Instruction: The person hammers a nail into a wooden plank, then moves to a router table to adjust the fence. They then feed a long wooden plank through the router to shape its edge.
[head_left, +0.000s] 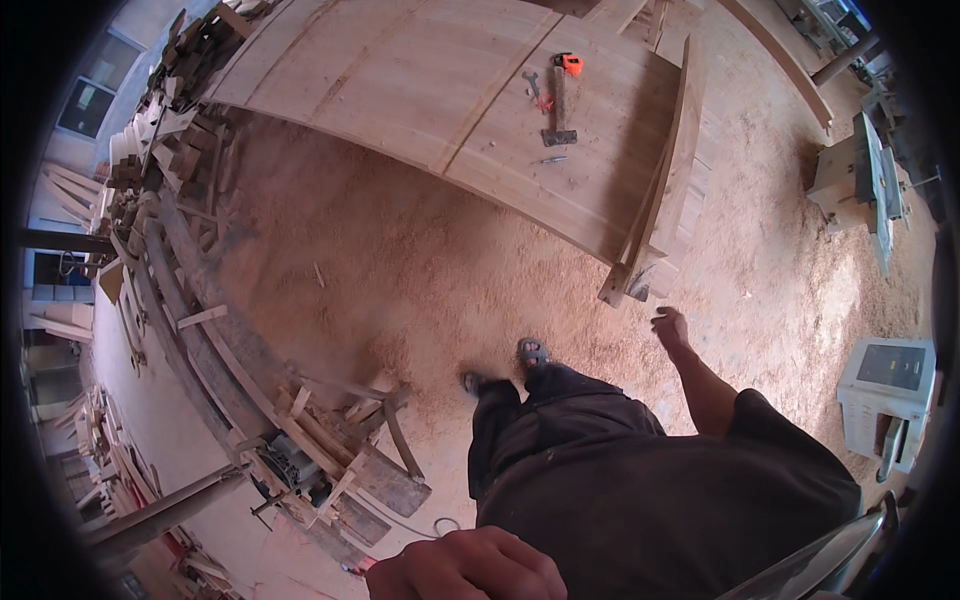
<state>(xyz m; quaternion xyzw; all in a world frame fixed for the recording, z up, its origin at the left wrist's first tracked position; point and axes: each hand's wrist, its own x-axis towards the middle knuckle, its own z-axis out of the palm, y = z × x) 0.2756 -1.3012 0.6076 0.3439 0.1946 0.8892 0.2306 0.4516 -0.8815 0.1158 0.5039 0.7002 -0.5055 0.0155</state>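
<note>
My right hand hangs beside my body, fingers curled, just short of the near end of a wooden beam. Whether anything small is inside it I cannot tell. Close to the camera at the bottom edge, my left hand is bent at the knuckles; its fingertips and palm are hidden. Ahead lies a large wooden panel. On it rest a hammer with a wooden handle, an orange tape measure, an open-ended wrench and a small slim metal piece.
Sawdust and shavings cover the floor. Stacked offcuts and long timbers line the left, beside a wooden frame with a motor. A grey machine cabinet and another machine stand at right.
</note>
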